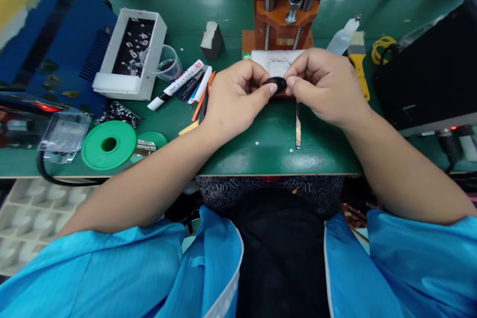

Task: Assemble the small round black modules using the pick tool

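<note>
Head view: black piece (pixel 276 84) in left hand (pixel 235 98)

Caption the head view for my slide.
Left hand holding a small black piece, right hand at its edge, in front of an orange machine.

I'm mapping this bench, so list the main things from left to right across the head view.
Green spool, white marker, left hand, black oval piece, right hand, black box-shaped unit. Things overlapping these from side to side are left out.
</note>
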The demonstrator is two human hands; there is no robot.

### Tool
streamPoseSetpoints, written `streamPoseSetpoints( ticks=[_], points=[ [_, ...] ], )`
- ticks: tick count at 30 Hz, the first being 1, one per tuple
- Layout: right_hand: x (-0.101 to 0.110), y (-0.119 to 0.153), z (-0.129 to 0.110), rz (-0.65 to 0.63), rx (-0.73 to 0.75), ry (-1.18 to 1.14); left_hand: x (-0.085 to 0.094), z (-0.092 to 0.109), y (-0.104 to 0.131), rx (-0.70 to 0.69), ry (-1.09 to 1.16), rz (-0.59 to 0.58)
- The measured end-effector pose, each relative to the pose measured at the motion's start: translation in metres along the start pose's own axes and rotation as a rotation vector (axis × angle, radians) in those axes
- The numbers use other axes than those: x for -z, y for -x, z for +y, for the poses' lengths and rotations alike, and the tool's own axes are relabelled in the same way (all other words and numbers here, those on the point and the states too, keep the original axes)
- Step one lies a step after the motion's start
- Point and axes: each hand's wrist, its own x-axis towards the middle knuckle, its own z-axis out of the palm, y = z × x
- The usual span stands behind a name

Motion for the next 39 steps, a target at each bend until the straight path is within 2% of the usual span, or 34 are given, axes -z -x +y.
streamPoseSetpoints(
  ticks=[7,13,18,27,34,39],
  points=[
    [-0.001,0.005,0.001,0.012,0.059,0.211,-0.004,0.007,0.003,0.006,-0.083,0.028],
    [-0.005,0.006,0.002,0.026,0.097,0.284,-0.009,0.011,0.002,0.15,0.135,0.029],
    [-0.006,0.005,0.0,0.044,0.085,0.291,-0.014,0.017,0.0,0.244,0.257,0.074],
    [-0.009,0.005,-0.006,0.052,0.037,0.186,-0.016,0.027,-0.003,0.379,0.309,0.1],
    [-0.005,0.004,-0.008,0.03,0.002,0.134,-0.011,0.017,-0.004,0.36,0.345,0.089],
    [-0.003,0.007,-0.016,0.037,0.004,0.116,-0.006,0.011,-0.009,0.374,0.343,0.128]
  ],
)
